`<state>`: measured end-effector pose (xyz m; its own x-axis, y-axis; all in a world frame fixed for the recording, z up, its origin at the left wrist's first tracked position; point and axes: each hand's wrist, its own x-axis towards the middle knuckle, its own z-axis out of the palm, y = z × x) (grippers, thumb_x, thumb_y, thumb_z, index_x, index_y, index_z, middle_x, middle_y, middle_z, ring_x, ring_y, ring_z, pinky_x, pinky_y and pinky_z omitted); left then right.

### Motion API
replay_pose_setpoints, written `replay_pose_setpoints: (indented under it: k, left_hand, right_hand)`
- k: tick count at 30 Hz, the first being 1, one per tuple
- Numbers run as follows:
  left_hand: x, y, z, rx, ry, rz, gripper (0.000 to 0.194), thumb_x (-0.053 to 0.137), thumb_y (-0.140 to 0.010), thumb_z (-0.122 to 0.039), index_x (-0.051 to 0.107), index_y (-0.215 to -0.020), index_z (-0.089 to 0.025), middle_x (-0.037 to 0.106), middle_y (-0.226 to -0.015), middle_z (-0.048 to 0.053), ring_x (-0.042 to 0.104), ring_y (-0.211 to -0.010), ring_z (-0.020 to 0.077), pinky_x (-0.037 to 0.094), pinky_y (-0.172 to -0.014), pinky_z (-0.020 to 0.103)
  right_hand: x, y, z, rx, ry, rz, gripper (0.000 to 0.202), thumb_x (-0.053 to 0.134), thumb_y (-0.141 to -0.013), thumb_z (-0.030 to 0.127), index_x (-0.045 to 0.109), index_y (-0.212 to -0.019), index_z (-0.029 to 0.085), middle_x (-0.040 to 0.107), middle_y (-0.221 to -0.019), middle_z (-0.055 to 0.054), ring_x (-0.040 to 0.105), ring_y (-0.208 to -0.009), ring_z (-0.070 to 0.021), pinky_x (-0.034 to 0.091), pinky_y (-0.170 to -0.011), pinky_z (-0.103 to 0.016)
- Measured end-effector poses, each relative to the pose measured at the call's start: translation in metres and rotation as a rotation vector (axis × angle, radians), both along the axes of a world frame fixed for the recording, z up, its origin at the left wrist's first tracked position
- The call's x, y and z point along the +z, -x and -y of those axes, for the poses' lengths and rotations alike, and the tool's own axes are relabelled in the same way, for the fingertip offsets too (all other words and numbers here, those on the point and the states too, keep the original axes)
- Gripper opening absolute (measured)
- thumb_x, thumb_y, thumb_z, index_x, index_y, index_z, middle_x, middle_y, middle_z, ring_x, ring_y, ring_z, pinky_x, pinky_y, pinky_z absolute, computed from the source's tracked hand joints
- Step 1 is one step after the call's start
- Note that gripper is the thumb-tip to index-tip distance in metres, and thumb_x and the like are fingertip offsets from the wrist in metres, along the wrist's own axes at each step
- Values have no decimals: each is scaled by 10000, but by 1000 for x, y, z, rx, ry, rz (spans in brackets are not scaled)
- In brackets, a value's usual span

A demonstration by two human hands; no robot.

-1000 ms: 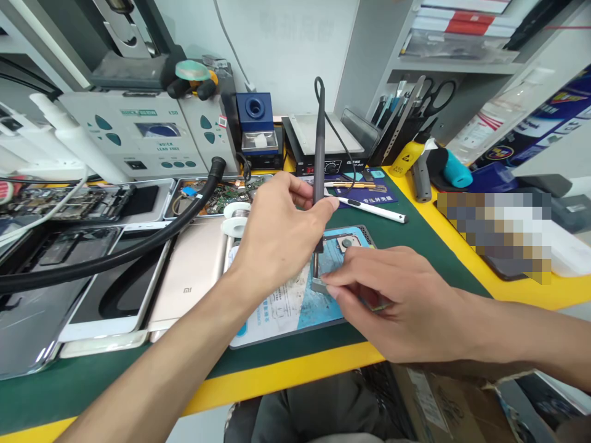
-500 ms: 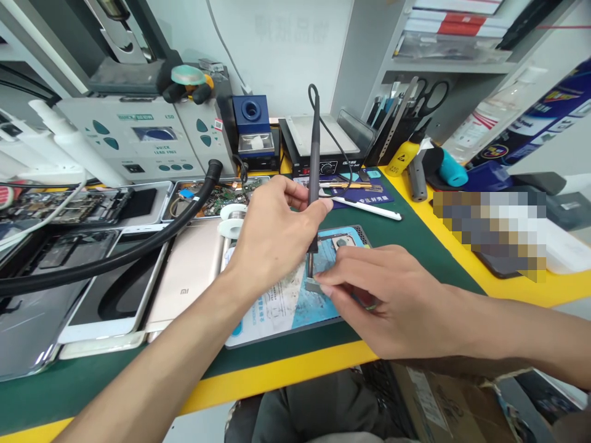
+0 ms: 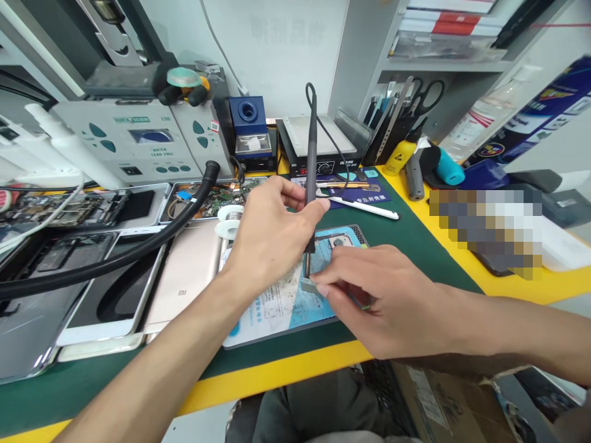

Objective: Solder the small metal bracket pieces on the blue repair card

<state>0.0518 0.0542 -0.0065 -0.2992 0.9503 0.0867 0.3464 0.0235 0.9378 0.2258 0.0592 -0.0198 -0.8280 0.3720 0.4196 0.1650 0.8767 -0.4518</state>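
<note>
Near the front edge of the tabletop, the right hand pinches a small grey block, apparently steadying it under the soldering iron that the left hand grips upright, fingers closed.

Wearer's kit: left hand and right hand both bare, five-fingered, nails short where they show. Left forearm bare down to the frame edge, right forearm same, skin smooth, slim build at the wrists. Trousers dark grey, matte cloth, soft creases and folds over the lap. Lighter grey patch at the bottom edge, could be a top's hem, can't confirm. Small green-yellow glint by the right hand's curled fingers; too small to tell if it's a ring.
</note>
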Motion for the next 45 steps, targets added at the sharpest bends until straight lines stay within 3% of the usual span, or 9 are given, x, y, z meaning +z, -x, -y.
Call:
replay_pose_setpoints:
  k: [5,12,45]
  left_hand:
    - [0,0,1,-6,16,17,239,767,-801,-344,577,-816,-200,602,-708,-22,538,-574,112,383,-475,238]
    - [-2,2,0,-26,7,-2,220,752,-811,-361,598,-811,-203,582,-635,-30,512,-518,114,364,-450,244]
    - [-5,1,-1,-25,6,9,188,722,-813,-336,581,-830,-212,587,-638,-35,494,-484,105,356,-441,239]
  right_hand:
    - [4,2,-2,-4,20,-24,157,546,-802,-5,615,-820,135,428,-582,72,339,-501,-91,326,-527,-252]
    - [1,1,-2,14,-40,8,159,530,-839,12,638,-852,129,560,-685,7,434,-562,-113,342,-538,-267]
    - [-7,2,2,-26,-124,11,160,504,-877,52,644,-835,118,564,-675,-21,452,-586,-150,319,-533,-298]
